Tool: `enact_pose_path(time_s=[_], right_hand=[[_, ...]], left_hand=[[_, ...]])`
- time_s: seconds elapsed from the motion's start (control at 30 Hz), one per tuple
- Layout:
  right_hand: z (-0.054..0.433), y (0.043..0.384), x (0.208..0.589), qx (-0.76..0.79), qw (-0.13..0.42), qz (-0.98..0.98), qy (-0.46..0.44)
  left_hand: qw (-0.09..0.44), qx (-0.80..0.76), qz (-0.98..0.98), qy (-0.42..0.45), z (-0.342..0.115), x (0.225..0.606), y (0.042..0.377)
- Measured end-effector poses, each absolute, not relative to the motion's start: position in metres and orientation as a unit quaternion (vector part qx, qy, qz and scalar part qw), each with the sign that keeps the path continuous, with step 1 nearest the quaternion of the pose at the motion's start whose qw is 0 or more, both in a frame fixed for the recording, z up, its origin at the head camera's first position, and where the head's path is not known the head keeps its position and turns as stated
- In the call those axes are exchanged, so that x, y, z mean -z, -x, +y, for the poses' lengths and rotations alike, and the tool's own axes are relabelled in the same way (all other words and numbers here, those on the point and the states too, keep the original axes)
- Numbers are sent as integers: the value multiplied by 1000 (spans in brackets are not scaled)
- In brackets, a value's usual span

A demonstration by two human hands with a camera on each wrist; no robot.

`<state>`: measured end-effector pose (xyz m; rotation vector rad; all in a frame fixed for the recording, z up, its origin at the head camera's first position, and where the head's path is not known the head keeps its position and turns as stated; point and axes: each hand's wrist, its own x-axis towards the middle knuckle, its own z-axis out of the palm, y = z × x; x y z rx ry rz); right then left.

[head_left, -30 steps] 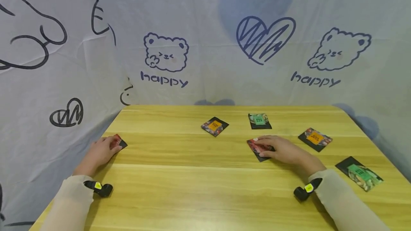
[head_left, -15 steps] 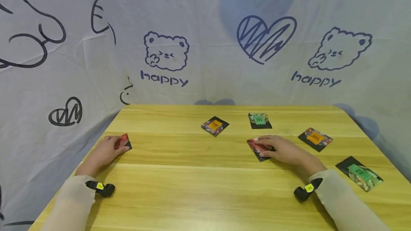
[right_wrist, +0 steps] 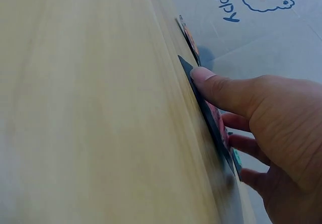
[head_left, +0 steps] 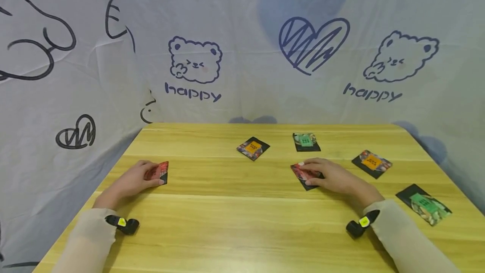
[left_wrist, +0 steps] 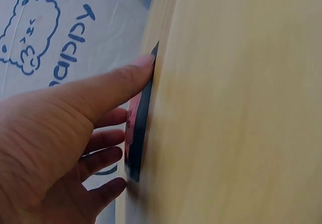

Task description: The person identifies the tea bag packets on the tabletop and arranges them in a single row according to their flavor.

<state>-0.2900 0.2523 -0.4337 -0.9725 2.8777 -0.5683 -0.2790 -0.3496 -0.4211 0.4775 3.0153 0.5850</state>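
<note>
My left hand [head_left: 130, 182] holds a small flat red-and-black packet [head_left: 163, 169] on the left part of the table. In the left wrist view the thumb sits on the near corner of this packet [left_wrist: 142, 113], with the fingers along its far side. Right of centre, my right hand [head_left: 331, 176] holds a similar red-and-black packet [head_left: 299, 172]. Its thumb lies on the packet's dark near edge [right_wrist: 214, 121] in the right wrist view, the fingers being at the far side. The hands partly cover both packets.
On the wooden table [head_left: 227, 226] lie an orange-labelled packet [head_left: 253, 148] and a green-labelled packet [head_left: 306, 141] towards the back. Another orange-labelled packet [head_left: 371, 163] and a green-labelled packet [head_left: 424, 204] lie at the right. A printed cloth [head_left: 250, 66] hangs behind the table.
My left hand has moved right and slightly nearer, carrying its red-and-black packet along and turning it a little. The right hand and the other packets have stayed in place.
</note>
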Motion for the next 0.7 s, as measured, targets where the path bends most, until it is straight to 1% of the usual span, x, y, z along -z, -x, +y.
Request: enact_pose_path(time_s=[0.17,0.47,0.7], right_hand=[[252,290,434,179,23,933,312],[252,289,432,173,25,936,304],[251,289,431,175,26,936,304]], left_hand=[[19,-178,968,-174,-341,418,278],[42,-189,960,-204,-324,415,275],[54,-191,957,-212,-310,412,273]])
